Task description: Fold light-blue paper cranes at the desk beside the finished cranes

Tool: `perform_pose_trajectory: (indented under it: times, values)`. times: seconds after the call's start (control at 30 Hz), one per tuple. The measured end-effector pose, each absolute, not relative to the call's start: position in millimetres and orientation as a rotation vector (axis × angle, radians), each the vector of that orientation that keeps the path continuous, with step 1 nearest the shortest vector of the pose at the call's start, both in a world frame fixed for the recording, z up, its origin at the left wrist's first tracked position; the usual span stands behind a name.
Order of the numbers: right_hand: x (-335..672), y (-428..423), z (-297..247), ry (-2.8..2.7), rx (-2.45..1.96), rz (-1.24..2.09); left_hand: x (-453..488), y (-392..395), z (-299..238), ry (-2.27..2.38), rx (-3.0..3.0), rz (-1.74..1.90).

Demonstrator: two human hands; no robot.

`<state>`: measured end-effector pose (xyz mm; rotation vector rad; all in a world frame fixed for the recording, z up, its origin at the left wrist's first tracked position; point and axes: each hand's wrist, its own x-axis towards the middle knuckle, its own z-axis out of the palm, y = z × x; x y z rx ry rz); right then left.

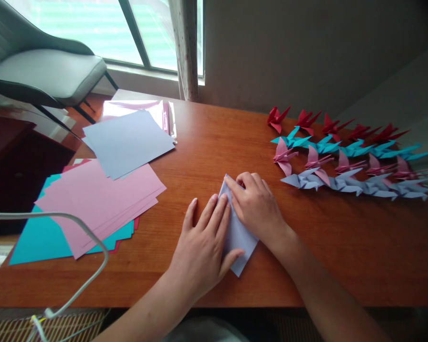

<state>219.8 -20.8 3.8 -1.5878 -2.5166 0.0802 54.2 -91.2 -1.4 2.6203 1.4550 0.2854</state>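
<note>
A folded lavender sheet of paper [240, 237] lies on the wooden table in front of me, its narrow point facing away. My left hand [209, 240] rests flat across the paper's left side, fingers spread and thumb near its lower part. From the right, my right hand [253, 202] presses the paper near its far tip. Its index finger reaches to that tip while the other fingers are curled. Part of the paper is hidden under both hands.
Rows of folded paper cranes, red [277, 118], turquoise [292, 138], pink [284, 156] and lavender [306, 179], stand at the right. To the left lie lavender sheets [131, 142], pink sheets [100, 199] and turquoise sheets [39, 240]. A white cable [92, 232] arches over the table's left edge.
</note>
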Motion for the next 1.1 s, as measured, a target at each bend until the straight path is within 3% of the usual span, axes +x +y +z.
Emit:
perform_pose_trajectory:
  times: [1.1]
  values:
    - [219.9,-21.6,3.4,-2.531,-1.589,0.050,54.3,-93.2,-4.8,1.475,2.575,0.295]
